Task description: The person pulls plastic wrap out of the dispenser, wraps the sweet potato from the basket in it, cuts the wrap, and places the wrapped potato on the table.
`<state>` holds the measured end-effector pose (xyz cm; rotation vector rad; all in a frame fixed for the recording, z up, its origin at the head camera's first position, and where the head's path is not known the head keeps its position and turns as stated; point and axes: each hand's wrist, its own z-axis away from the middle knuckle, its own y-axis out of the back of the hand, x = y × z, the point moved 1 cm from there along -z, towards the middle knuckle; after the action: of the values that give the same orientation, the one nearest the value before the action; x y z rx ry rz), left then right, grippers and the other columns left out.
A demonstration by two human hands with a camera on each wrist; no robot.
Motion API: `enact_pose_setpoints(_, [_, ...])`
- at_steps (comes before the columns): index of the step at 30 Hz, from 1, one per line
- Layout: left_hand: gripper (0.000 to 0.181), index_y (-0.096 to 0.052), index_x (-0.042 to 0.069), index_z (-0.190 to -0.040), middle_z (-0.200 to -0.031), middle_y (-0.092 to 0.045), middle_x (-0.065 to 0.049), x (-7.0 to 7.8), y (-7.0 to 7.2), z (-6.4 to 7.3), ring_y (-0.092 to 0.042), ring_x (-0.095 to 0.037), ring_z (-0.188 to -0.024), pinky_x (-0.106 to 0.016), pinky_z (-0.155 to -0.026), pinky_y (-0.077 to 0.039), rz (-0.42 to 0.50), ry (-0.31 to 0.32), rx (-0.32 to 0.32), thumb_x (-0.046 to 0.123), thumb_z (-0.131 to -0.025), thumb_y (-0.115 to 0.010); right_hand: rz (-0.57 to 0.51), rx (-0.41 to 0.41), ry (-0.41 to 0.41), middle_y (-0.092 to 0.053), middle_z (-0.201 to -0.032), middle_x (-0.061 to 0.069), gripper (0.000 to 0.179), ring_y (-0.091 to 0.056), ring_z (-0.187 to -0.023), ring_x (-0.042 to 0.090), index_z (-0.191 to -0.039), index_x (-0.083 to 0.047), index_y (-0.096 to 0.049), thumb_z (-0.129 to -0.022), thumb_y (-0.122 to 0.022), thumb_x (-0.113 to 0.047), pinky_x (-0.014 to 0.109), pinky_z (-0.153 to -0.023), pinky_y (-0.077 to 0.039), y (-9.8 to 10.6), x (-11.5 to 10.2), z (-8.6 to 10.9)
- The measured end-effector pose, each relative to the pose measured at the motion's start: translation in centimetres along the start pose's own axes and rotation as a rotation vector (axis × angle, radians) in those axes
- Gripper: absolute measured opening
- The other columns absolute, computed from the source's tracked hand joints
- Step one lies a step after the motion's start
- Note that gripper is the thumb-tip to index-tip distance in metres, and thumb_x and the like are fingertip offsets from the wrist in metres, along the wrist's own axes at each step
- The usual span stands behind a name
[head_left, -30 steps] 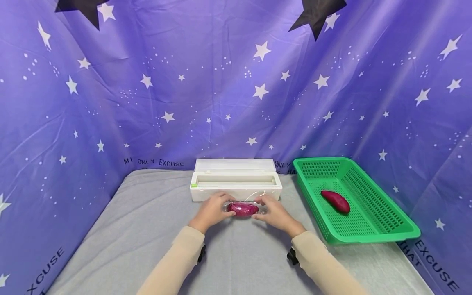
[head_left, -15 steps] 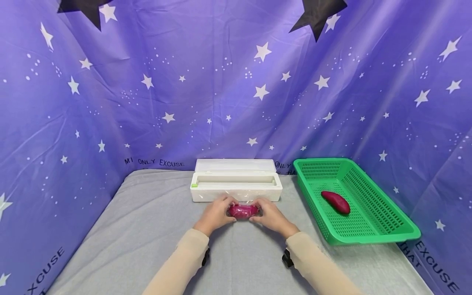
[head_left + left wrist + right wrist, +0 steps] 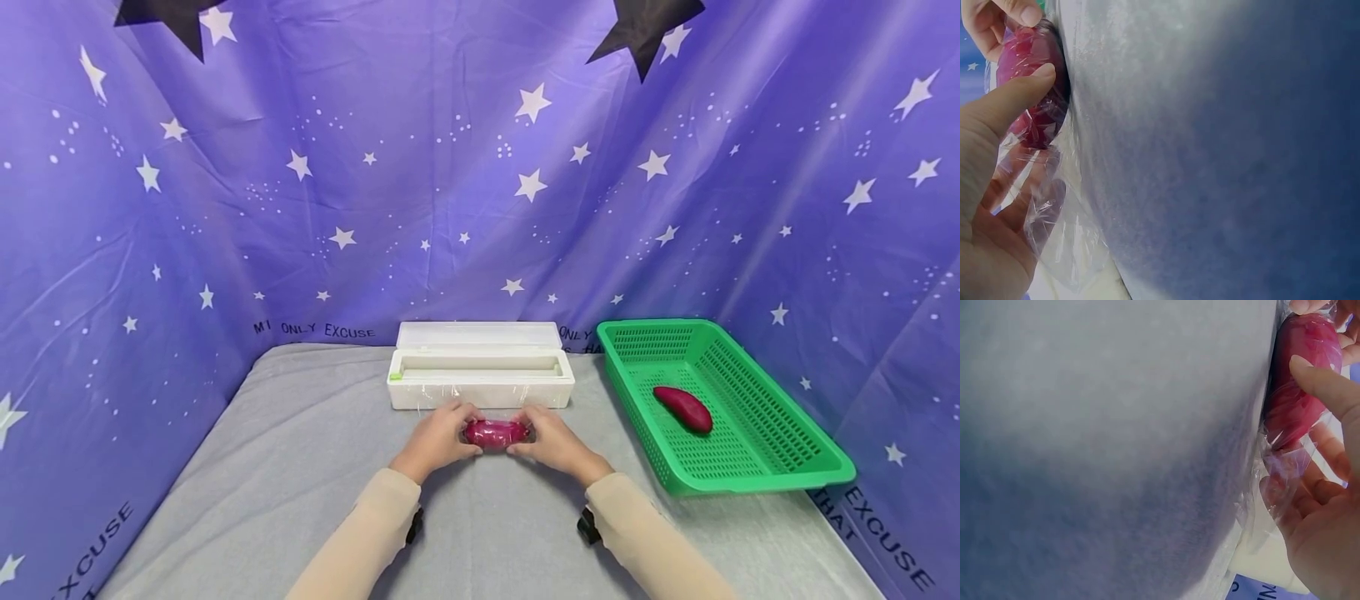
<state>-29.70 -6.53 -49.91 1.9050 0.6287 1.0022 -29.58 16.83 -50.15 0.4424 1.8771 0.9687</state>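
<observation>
In the head view, a red-skinned sweet potato (image 3: 495, 434) in clear cling film lies crosswise in front of the white film dispenser. My left hand (image 3: 439, 438) grips its left end, and my right hand (image 3: 551, 439) grips its right end. Both thumbs press its near side while the other fingers reach round the far side, as the wrist views show. Loose cling film (image 3: 1071, 234) trails off the left end across the left fingers. More crumpled film (image 3: 1282, 478) sticks out over the right fingers.
The white cling film dispenser (image 3: 480, 395) stands behind the hands with its lid raised. On the right, a green plastic basket (image 3: 765, 483) contains another sweet potato (image 3: 684, 409). A starry purple curtain (image 3: 450, 167) hangs behind the grey cloth-covered table (image 3: 300, 458).
Both hands have moved inward from the film ends and gripped the sweet potato's ends. The wrapped sweet potato has shifted slightly toward me, away from the dispenser.
</observation>
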Motion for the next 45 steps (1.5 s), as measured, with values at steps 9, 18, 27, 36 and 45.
enact_pose_setpoints(9, [0.051,-0.069,0.017,-0.114,-0.107,-0.066,0.000,-0.2,0.4,0.2,-0.063,-0.017,-0.097,-0.038,-0.088,-0.053,0.019,-0.026,-0.028,0.029,-0.071,-0.093,-0.007,-0.027,0.009,-0.062,-0.091,-0.001,0.037,-0.059,-0.085,0.017,-0.103,-0.009,-0.066,-0.076,-0.088,-0.019,0.033,-0.076,-0.051,0.1,0.0,0.1])
enact_pose_setpoints(18, [0.053,-0.069,0.015,-0.120,-0.113,-0.068,-0.002,0.0,0.6,1.2,-0.064,-0.019,-0.102,-0.040,-0.091,-0.052,0.038,-0.066,-0.065,0.031,-0.074,-0.090,-0.061,-0.089,0.006,-0.064,-0.091,-0.001,0.033,-0.060,-0.081,0.017,-0.102,-0.008,-0.066,-0.079,-0.086,-0.021,0.033,-0.074,-0.053,0.5,-0.2,0.9])
enact_pose_setpoints(27, [0.049,-0.068,0.015,-0.127,-0.116,-0.067,-0.001,-0.3,1.3,2.6,-0.065,-0.013,-0.095,-0.034,-0.086,-0.054,0.057,-0.145,-0.153,0.030,-0.083,-0.083,-0.045,-0.162,0.016,-0.066,-0.093,-0.003,0.036,-0.062,-0.082,0.011,-0.108,-0.011,-0.065,-0.082,-0.084,-0.026,0.031,-0.076,-0.053,1.0,-0.9,2.4])
enact_pose_setpoints(36, [0.042,-0.069,0.016,-0.125,-0.119,-0.070,0.004,-0.5,1.6,3.3,-0.065,-0.010,-0.101,-0.033,-0.089,-0.053,0.099,-0.151,-0.182,0.028,-0.087,-0.080,-0.077,-0.233,0.079,-0.067,-0.093,-0.005,0.032,-0.060,-0.079,0.006,-0.111,-0.014,-0.063,-0.087,-0.080,-0.027,0.030,-0.074,-0.053,1.5,-1.1,3.1])
enact_pose_setpoints(45, [0.036,-0.070,0.013,-0.122,-0.116,-0.071,0.004,-0.2,2.1,3.8,-0.065,-0.008,-0.096,-0.031,-0.086,-0.054,0.154,-0.142,-0.220,0.027,-0.090,-0.077,-0.114,-0.287,0.100,-0.065,-0.085,-0.007,0.027,-0.058,-0.070,0.005,-0.107,-0.011,-0.064,-0.090,-0.076,-0.029,0.026,-0.066,-0.051,1.8,-1.2,3.3])
